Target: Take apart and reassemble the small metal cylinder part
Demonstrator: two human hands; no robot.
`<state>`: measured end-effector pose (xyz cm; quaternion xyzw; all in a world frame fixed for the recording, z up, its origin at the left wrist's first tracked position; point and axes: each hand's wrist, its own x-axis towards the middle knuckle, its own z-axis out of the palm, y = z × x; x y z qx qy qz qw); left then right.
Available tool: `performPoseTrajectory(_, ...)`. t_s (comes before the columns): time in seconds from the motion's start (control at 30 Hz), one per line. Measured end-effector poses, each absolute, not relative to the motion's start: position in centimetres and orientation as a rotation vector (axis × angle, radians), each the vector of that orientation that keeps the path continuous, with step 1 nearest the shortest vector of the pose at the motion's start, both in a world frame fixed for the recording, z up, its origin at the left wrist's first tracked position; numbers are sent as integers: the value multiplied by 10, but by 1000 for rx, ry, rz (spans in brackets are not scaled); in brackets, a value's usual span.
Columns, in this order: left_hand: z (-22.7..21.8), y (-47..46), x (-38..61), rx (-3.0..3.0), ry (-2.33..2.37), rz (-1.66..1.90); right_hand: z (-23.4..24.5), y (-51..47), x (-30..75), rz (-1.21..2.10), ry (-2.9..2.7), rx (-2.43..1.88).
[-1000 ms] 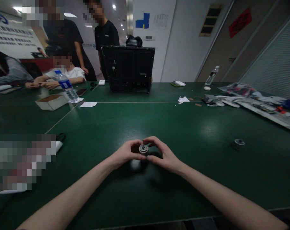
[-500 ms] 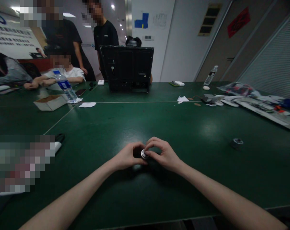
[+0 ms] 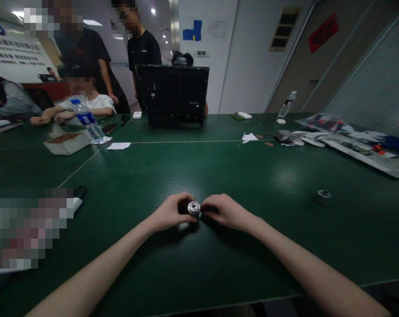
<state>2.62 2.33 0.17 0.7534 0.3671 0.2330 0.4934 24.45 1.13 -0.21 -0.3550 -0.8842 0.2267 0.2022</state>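
Observation:
A small round metal part point(image 3: 193, 207) with a silvery face is held just above the green table point(image 3: 219, 176), between both of my hands. My left hand point(image 3: 171, 212) curls round its left side, fingers closed on it. My right hand point(image 3: 224, 211) pinches its right side with closed fingers. A second small round metal part point(image 3: 323, 194) lies alone on the table to the right, well away from my hands.
A black monitor back point(image 3: 173, 97) stands at the far side. A cardboard box point(image 3: 66, 142) and a water bottle point(image 3: 87, 121) sit at the far left, where people sit and stand. Papers and bags point(image 3: 351, 141) crowd the far right. A white object point(image 3: 76, 203) lies left.
My hands have stayed on the metal part and turned it. My right hand's fingers dropped from over its top to its side, and its silvery face now shows.

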Motion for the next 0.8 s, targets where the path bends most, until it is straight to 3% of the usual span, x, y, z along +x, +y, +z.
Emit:
performPoseTrajectory(0.23,5,22,26,1873,896,543,1,6,242,404,-2607,-1072)
performPoseTrajectory(0.8,-1,28,14,1703,718,561,-14,-1,212,643,-2275,-1079)
